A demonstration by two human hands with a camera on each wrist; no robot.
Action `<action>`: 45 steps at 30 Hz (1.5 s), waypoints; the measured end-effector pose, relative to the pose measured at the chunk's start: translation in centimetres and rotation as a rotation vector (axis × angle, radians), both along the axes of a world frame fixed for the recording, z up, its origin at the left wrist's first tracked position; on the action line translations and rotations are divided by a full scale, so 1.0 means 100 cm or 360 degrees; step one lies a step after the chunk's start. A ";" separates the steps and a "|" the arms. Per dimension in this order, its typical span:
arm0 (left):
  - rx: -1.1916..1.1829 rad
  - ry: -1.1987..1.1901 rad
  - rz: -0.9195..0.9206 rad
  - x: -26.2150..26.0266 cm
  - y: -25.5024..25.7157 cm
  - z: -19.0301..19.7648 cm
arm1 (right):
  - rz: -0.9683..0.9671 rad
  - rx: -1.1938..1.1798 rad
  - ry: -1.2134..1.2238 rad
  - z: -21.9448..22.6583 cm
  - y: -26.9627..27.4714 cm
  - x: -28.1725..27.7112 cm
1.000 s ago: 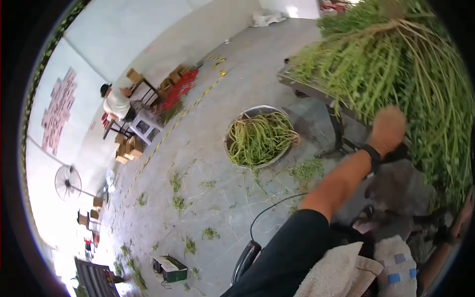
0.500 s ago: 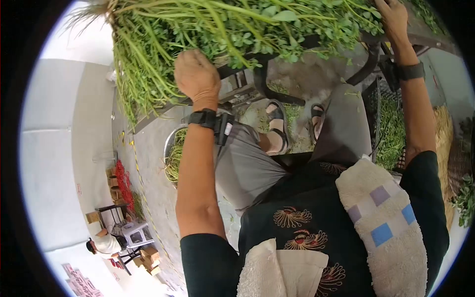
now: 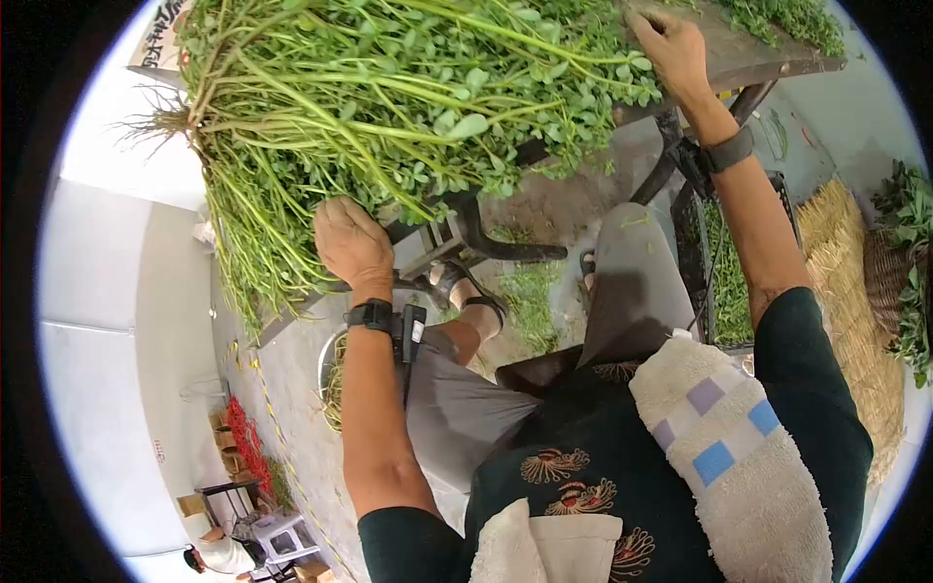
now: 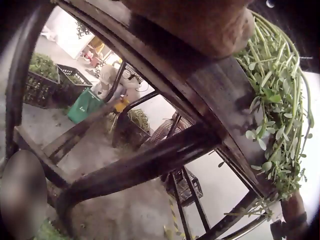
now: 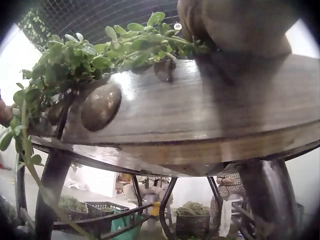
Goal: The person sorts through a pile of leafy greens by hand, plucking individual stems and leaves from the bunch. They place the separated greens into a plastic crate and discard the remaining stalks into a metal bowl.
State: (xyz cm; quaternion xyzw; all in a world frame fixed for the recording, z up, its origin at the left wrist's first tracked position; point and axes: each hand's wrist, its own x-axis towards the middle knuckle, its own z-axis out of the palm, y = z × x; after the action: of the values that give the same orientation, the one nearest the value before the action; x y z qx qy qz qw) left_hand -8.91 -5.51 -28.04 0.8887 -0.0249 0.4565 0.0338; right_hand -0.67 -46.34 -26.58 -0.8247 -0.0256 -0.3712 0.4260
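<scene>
A large heap of long-stemmed leafy greens (image 3: 418, 87) lies on the wooden table (image 3: 714, 68), its roots bunched at the left and leafy tips to the right. My left hand (image 3: 352, 241) is at the near side of the heap, back of the hand up, beside drooping stems; its fingertips are hidden. In the left wrist view that hand (image 4: 200, 27) is over the table's edge. My right hand (image 3: 671, 53) pinches at the leafy tips with curled fingers and thumb. The right wrist view shows a sprig of greens (image 5: 145, 47) running in under this hand (image 5: 235, 25).
Below the table are dark metal legs (image 3: 505, 243) and my knees. A crate of greens (image 3: 719, 282) and a straw bundle (image 3: 846, 282) stand to the right. A metal basin (image 3: 328, 364) sits on the floor at the left. Farther off, a person (image 3: 219, 554) is by a stool.
The view has swung from the room to the table. Since half a second ago, my right hand has come inward onto the leafy tips; my left hand stays at the heap's near side.
</scene>
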 end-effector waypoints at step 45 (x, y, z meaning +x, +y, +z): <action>-0.2202 0.0824 -0.1398 -0.033 -0.041 0.078 | 0.0681 0.0097 0.0186 0.036 0.213 -0.128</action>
State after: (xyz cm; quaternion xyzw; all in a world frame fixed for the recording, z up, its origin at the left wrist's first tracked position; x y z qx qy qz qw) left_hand -12.20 -9.61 -20.27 0.6542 -0.0742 0.0975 0.7463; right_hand -13.52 -25.00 -22.97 -0.8073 -0.1641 -0.2246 0.5204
